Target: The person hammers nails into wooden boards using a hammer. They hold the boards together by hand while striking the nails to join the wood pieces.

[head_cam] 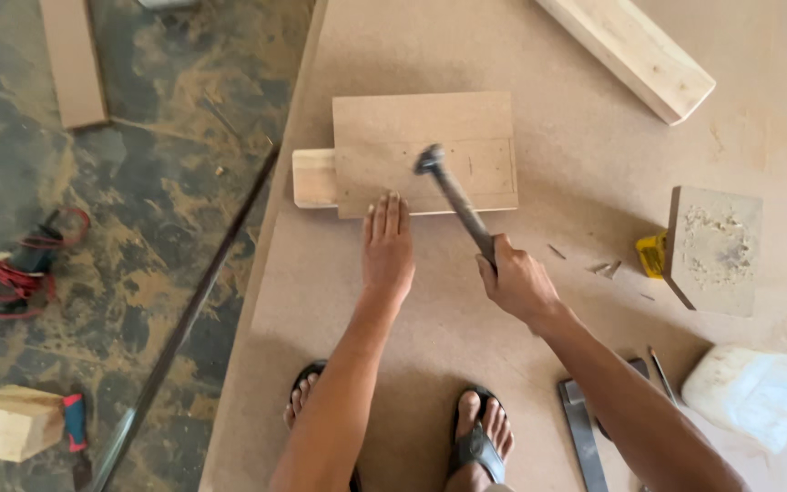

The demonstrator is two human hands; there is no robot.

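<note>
A small fibreboard panel [421, 128] lies on top of a pale wooden batten [313, 178] on the large brown board [466, 310] I stand on. My left hand [386, 246] lies flat, its fingertips pressing the panel's near edge. My right hand [514, 281] grips the handle of a hammer [455, 199]. The hammer's dark head rests on or just above the panel's middle, slightly blurred.
A long timber [635, 50] lies at the far right. A small board block with sawdust [714, 248] sits over a yellow item [652, 254]. Loose nails [605, 268], a white bag [753, 394], a metal square [583, 433] lie right. Red cable [20, 273] is on the floor at left.
</note>
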